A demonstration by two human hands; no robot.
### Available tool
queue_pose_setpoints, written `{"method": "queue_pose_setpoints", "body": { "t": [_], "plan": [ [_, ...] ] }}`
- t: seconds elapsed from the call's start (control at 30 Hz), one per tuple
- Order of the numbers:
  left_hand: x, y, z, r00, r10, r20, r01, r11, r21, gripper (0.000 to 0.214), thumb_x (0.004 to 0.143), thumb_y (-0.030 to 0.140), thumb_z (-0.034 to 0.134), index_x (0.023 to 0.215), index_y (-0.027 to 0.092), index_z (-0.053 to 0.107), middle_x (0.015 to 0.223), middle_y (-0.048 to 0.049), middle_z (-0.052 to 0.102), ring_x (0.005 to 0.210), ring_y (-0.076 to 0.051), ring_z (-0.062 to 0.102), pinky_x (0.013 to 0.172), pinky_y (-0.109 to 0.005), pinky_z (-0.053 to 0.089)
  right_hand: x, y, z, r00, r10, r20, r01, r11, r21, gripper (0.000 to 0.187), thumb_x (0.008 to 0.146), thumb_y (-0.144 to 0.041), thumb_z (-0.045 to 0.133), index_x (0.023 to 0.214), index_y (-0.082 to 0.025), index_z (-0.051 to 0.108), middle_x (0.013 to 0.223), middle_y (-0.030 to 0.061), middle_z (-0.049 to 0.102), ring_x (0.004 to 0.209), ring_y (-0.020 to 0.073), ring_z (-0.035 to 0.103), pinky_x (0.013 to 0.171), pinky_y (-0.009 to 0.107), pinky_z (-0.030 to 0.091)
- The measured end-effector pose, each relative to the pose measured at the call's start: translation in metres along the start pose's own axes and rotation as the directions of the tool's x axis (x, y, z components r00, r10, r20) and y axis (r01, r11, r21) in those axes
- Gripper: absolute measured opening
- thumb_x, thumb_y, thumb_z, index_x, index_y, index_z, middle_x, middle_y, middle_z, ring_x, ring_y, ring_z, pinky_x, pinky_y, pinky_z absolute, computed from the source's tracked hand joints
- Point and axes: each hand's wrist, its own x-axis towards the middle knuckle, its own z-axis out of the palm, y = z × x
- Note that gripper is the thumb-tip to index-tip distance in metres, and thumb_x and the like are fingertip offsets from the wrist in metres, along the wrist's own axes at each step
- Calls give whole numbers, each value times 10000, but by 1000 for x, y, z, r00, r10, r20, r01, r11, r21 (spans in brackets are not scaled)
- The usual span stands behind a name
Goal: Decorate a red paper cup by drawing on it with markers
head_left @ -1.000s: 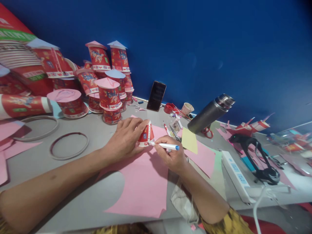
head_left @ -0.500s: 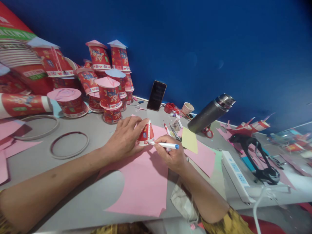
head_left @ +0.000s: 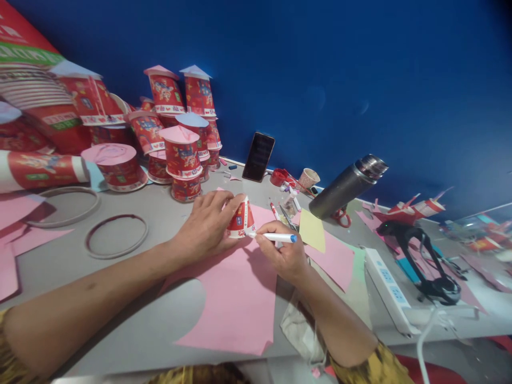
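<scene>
My left hand is closed around a red printed paper cup, whose far side is hidden by the fingers. The cup rests on a sheet of pink paper with a curved cut in its left edge. Between the fingers of my right hand is a white marker with a blue end. Its tip meets the cup, or comes very close to it, low down by the white strip.
Decorated paper cups stand stacked at the back left, near two rings. A phone leans on the blue wall. Right of my hands are scissors, yellow paper, a dark flask, and a power strip.
The view has shifted slightly, so things sit a little further right. Both hands keep their hold on the cup and the marker, with almost no movement.
</scene>
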Motion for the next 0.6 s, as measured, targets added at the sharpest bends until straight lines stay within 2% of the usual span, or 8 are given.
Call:
{"method": "queue_pose_setpoints", "body": {
  "t": [0.3, 0.5, 0.6],
  "plan": [
    [-1, 2, -1, 1000, -19, 8, 19, 1000, -19, 838, 902, 586, 778, 1558, 143, 504, 1363, -244, 618, 1214, -440, 570, 1002, -565, 447, 0, 0, -1, 999, 45, 23, -45, 999, -8, 142, 1005, -300, 635, 915, -221, 712, 823, 23, 779, 634, 144, 661, 641, 264, 524],
    [-2, 3, -2, 999, -35, 9, 36, 997, -67, 824, 929, 593, 755, 1596, 193, 483, 1386, -238, 616, 1263, -448, 557, 1036, -590, 431, 1, -2, -3, 999, 44, 21, -43, 999, -30, 130, 992, -291, 636, 909, -219, 706, 789, 18, 762, 613, 144, 641, 616, 263, 501],
    [-2, 3, -3, 999, -32, 16, 32, 998, -51, 818, 931, 577, 758, 1585, 168, 489, 1381, -247, 618, 1262, -449, 557, 1028, -583, 435, 1, -3, -3, 999, 48, 26, -47, 998, -32, 132, 994, -290, 632, 910, -219, 704, 773, 12, 752, 596, 138, 628, 606, 259, 489]
  ]
}}
